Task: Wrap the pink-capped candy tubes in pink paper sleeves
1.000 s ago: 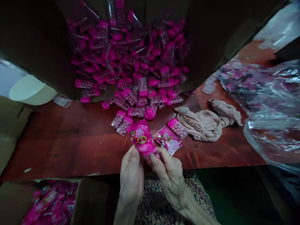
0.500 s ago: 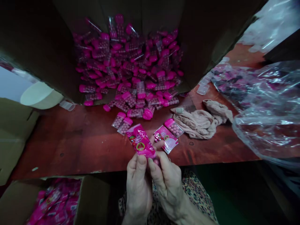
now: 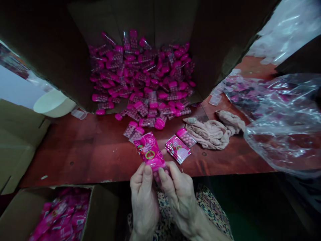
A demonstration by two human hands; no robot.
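Ok so both hands are busy around bottom centre. Left hand (image 3: 144,197) and right hand (image 3: 178,194) are pinching the near end of 1 pink wrapper (image 3: 149,149), thumbs on top, and a bottle (image 3: 155,163) shows its pink cap at that end. Can't tell how far inside it sits. The wrapper's far end is near 2 loose bottles (image 3: 130,129). Just right of it: a wrapper stack (image 3: 177,149), 1 more bottle (image 3: 186,138), then a rag (image 3: 213,134). Top centre, a big box (image 3: 220,40) holds a bottle heap (image 3: 140,73). Lower left, a small box (image 3: 102,204) holds pink packs (image 3: 62,214).
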